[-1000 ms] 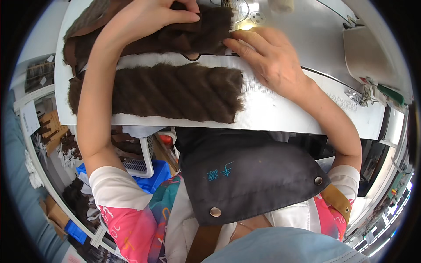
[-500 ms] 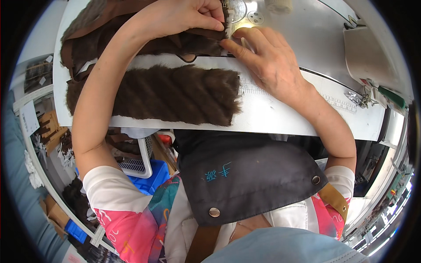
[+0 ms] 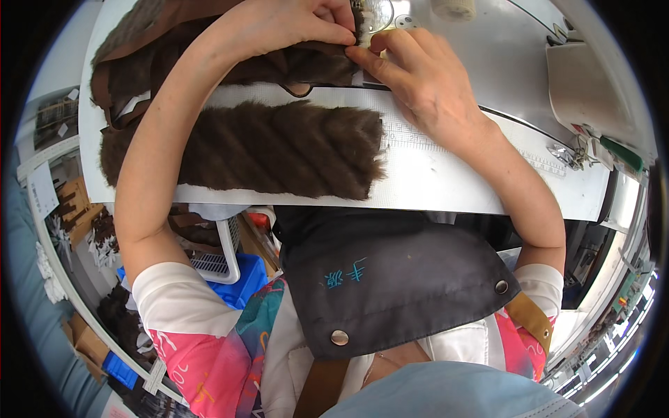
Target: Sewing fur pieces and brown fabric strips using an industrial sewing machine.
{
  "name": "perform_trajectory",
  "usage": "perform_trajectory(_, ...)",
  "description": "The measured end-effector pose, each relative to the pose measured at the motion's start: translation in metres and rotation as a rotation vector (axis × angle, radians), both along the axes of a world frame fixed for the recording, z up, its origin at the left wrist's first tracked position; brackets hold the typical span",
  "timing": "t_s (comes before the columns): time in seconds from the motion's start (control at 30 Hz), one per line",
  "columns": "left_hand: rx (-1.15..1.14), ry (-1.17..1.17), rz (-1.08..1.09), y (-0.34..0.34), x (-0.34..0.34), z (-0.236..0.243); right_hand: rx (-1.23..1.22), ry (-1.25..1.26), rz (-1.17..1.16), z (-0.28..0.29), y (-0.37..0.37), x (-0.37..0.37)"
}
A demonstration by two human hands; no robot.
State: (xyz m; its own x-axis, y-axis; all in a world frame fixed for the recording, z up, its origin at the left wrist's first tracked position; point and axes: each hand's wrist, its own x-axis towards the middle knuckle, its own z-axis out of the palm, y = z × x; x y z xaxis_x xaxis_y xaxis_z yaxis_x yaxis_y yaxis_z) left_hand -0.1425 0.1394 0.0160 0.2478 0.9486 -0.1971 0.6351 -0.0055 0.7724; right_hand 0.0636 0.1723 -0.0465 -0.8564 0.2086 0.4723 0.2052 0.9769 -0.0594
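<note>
A brown fur piece [image 3: 313, 68] lies at the top, partly on the white board and reaching the metal machine bed. My left hand [image 3: 300, 24] is closed at its right end, thumb and fingers pinching the edge. Close by on the right, my right hand [image 3: 428, 80] has its fingers bent together, and the tip of its index finger meets the same edge beside the left fingertips. Between the hands and the machine, a pale fringe shows along the fur's edge. Nearer me a separate striped fur strip [image 3: 279, 150] lies flat, untouched by either hand.
The white board [image 3: 446, 184] carries a printed ruler scale. Beyond my right hand lies a metal machine bed [image 3: 509, 76] with a cream spool-like thing [image 3: 454, 8]. A blue bin [image 3: 247, 279] and a white basket [image 3: 228, 254] stand below at left. A black apron hangs before me.
My right hand has shifted slightly up and left, its fingers drawing closer to the fur's edge and my left fingertips. My left hand keeps its pinch almost in place.
</note>
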Motion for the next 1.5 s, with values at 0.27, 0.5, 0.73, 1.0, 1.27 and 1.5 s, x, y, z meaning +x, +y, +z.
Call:
perform_trajectory(0.27,1.079,0.769,-0.263,-0.051,-0.005,-0.030,-0.003,-0.019,0.015,0.002,0.007,0.001)
perform_trajectory(0.5,0.966,0.365,-0.181,-0.044,-0.016,-0.064,0.190,-0.057,-0.021,0.013,0.000,0.001)
perform_trajectory(0.73,0.906,0.296,-0.088,-0.035,-0.014,-0.063,0.047,-0.030,-0.005,0.007,0.013,-0.001)
perform_trajectory(1.0,0.929,0.255,-0.033,-0.025,-0.014,-0.066,0.004,0.044,-0.052,-0.002,0.023,-0.002)
perform_trajectory(1.27,0.857,0.297,0.010,-0.022,-0.008,-0.059,-0.032,0.010,-0.061,0.015,0.019,-0.007)
perform_trajectory(1.5,0.881,0.283,0.014,-0.019,-0.009,-0.061,-0.027,0.013,-0.093,0.004,0.025,-0.004)
